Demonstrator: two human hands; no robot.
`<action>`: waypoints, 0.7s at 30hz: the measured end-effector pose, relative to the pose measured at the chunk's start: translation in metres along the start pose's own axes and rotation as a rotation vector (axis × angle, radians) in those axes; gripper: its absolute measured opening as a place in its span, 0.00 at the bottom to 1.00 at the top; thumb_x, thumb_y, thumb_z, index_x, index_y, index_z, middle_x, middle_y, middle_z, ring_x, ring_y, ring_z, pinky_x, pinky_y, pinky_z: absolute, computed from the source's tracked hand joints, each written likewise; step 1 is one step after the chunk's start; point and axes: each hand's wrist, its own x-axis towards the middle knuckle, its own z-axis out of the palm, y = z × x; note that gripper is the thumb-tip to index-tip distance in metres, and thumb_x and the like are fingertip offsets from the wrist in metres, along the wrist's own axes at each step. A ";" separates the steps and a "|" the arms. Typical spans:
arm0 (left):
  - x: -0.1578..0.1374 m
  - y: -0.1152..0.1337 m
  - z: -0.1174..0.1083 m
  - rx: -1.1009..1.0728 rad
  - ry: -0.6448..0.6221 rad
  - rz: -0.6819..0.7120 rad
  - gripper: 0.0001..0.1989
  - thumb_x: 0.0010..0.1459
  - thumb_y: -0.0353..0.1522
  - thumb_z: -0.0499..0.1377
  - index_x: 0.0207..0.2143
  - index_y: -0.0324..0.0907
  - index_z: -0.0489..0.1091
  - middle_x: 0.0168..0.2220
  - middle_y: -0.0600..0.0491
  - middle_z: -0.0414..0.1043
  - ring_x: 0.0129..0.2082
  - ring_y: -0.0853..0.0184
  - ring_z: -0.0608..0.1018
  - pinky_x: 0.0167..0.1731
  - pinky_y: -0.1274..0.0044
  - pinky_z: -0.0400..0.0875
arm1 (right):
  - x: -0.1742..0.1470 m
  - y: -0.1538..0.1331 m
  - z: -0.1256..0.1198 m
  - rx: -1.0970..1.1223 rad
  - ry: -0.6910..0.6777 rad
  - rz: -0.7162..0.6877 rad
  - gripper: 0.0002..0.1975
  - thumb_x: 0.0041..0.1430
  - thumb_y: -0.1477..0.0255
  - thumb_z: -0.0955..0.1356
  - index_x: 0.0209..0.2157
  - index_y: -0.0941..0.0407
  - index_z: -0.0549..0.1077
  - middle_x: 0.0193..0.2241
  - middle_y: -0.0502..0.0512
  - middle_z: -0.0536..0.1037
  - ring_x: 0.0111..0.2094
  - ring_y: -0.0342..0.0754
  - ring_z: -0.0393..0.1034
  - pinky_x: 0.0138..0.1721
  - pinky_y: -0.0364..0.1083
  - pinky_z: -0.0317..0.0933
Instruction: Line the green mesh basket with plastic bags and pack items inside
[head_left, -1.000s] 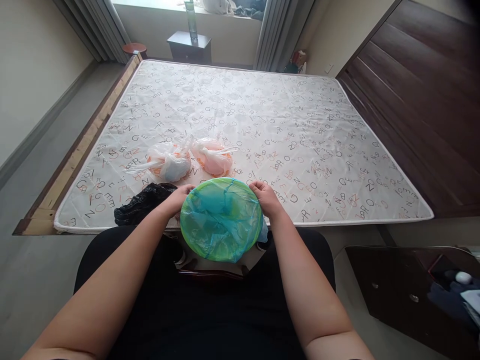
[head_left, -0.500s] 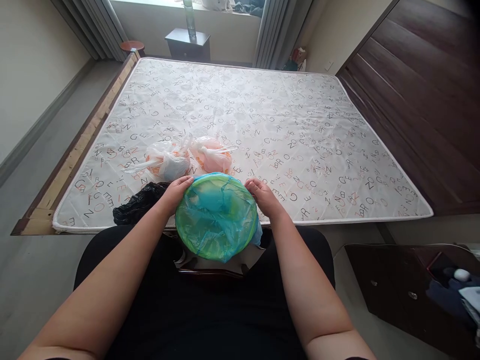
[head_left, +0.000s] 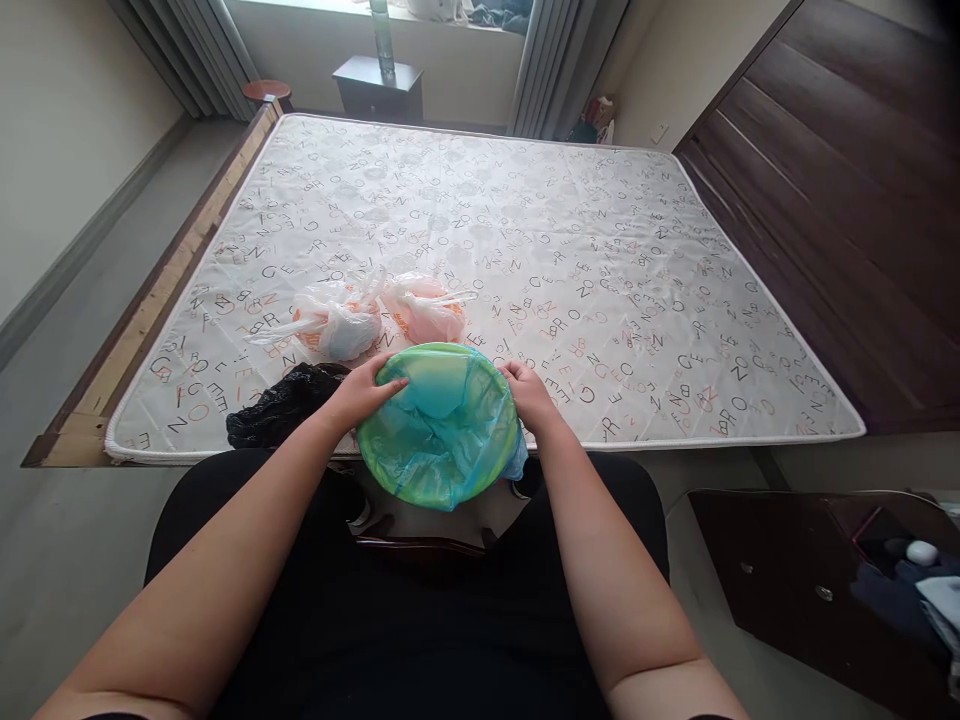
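Note:
A round green bin [head_left: 365,455], lined with a thin blue plastic bag [head_left: 450,425], is held up between my knees at the mattress edge. My left hand [head_left: 365,392] grips the rim at the upper left, its thumb lying over the inside of the bag. On the right side, my right hand [head_left: 529,395] is closed on the rim and the bag's edge; some of its fingers are hidden. Loose blue plastic hangs outside the bin below this hand. A crumpled black plastic bag [head_left: 274,410] lies just left of my left hand.
Two knotted white plastic bags, a left one [head_left: 337,325] and a right one [head_left: 427,310], lie on the letter-printed mattress [head_left: 600,260] beyond the bin. A dark cabinet [head_left: 787,570] stands at my right. A nightstand [head_left: 379,90] is by the window.
My left hand has shifted inward, its thumb now over the rim. The bag has sunk deeper into the bin, and the bin has moved slightly right.

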 end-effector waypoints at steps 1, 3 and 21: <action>0.001 -0.002 0.001 0.040 0.009 -0.021 0.35 0.54 0.50 0.67 0.60 0.42 0.75 0.56 0.45 0.78 0.56 0.50 0.77 0.60 0.63 0.68 | 0.000 0.002 0.000 -0.035 -0.003 0.017 0.14 0.56 0.56 0.70 0.33 0.54 0.74 0.27 0.48 0.76 0.30 0.47 0.66 0.32 0.45 0.63; 0.003 -0.005 0.002 0.053 0.009 -0.088 0.31 0.58 0.48 0.63 0.59 0.40 0.75 0.54 0.44 0.79 0.54 0.50 0.79 0.58 0.63 0.70 | 0.001 0.006 -0.001 -0.098 -0.030 0.036 0.13 0.53 0.59 0.72 0.34 0.54 0.75 0.29 0.49 0.78 0.33 0.49 0.69 0.36 0.46 0.65; -0.026 0.030 0.053 0.264 -0.330 0.066 0.12 0.62 0.38 0.58 0.42 0.46 0.80 0.42 0.49 0.82 0.45 0.54 0.81 0.53 0.67 0.73 | -0.022 -0.016 0.003 -0.209 -0.294 -0.136 0.38 0.54 0.73 0.66 0.68 0.53 0.63 0.62 0.59 0.72 0.61 0.57 0.67 0.64 0.56 0.62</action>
